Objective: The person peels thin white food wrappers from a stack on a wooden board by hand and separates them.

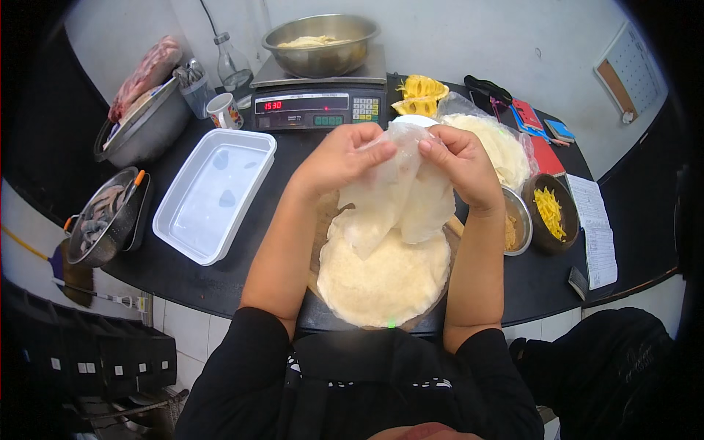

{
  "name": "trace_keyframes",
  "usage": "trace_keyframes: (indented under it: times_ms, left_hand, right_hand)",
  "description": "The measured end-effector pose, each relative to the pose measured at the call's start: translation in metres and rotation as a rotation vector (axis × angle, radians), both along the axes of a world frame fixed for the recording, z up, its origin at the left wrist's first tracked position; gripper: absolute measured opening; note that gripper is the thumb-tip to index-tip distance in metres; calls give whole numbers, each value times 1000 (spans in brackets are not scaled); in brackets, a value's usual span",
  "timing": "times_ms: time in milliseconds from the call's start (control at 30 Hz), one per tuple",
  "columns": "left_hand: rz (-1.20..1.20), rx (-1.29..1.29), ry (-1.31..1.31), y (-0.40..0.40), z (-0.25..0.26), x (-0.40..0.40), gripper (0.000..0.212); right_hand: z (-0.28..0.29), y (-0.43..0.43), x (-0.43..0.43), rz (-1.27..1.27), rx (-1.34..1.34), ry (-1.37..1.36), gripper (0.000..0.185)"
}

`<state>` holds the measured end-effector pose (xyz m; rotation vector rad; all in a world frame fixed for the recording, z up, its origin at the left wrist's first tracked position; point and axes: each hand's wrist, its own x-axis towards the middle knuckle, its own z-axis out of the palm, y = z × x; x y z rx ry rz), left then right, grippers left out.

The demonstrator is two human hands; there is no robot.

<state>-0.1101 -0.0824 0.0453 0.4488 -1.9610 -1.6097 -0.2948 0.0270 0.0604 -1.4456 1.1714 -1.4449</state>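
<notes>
My left hand (346,157) and my right hand (459,162) pinch a thin, translucent wrapper sheet (404,187) by its top, thumbs facing each other. The sheet hangs down over a stack of round, pale wrappers (385,275) that lies on a round wooden board (319,231) close to my body. Its lower edge reaches the top of the stack. Just right of my right forearm are a metal bowl (520,220) of brown crumbly food and a dark wooden bowl (572,225) with yellow strips. More wrappers (489,143) lie in plastic behind my right hand.
A white plastic tray (203,250) stands at the left, beside a colander (99,247) of fish pieces. At the back are a digital scale (319,88) bearing a steel bowl (324,58), a mug (224,110) and cut yellow fruit (423,93). Notebooks (599,236) lie at the right.
</notes>
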Motion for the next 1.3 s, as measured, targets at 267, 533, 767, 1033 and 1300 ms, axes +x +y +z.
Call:
trace_keyframes:
  times_ms: [267,533,767,1033,1300]
  left_hand:
    - [164,-337,-64,24,7,-4,21]
    - [266,-662,-47,30,14,-3,17]
    - [411,-497,72,7,8,4,23]
    - [424,-302,242,-15,7,18,28]
    - [476,-159,332,-36,1,31,28]
  right_hand:
    - [5,7,3,22,22,118,20]
    - [5,4,12,-52,9,294,23]
    - [-5,-6,12,-396,-179,387,24]
    - [-2,1,-16,-381,-207,271,26]
    - [-3,11,-41,-438,-107,33,26]
